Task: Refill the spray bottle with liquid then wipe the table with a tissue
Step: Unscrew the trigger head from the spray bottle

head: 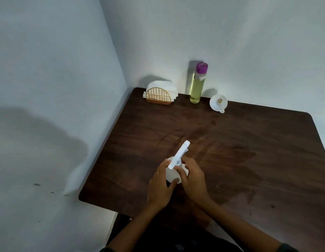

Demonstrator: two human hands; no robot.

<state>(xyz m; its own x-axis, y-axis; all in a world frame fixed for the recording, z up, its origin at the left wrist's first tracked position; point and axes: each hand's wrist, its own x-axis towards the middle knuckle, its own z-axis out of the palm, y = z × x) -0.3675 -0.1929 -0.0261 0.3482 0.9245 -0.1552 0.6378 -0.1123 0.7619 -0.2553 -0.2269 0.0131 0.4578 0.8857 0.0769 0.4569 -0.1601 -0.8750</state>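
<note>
A white spray bottle (173, 171) stands on the dark wooden table (249, 151) near its front left part, its long spray head (179, 154) pointing away to the upper right. My left hand (160, 186) grips the bottle's body from the left. My right hand (191, 178) holds the bottle at its neck and right side, fingers curled round it. At the back stands a tall clear bottle of yellow-green liquid (197, 86) with a purple cap. A gold wire holder with white tissues (160, 93) sits at the back left corner.
A small white funnel (218, 103) lies on the table to the right of the liquid bottle. Pale walls close the table in on the left and the back. The table's right and front edges are in view.
</note>
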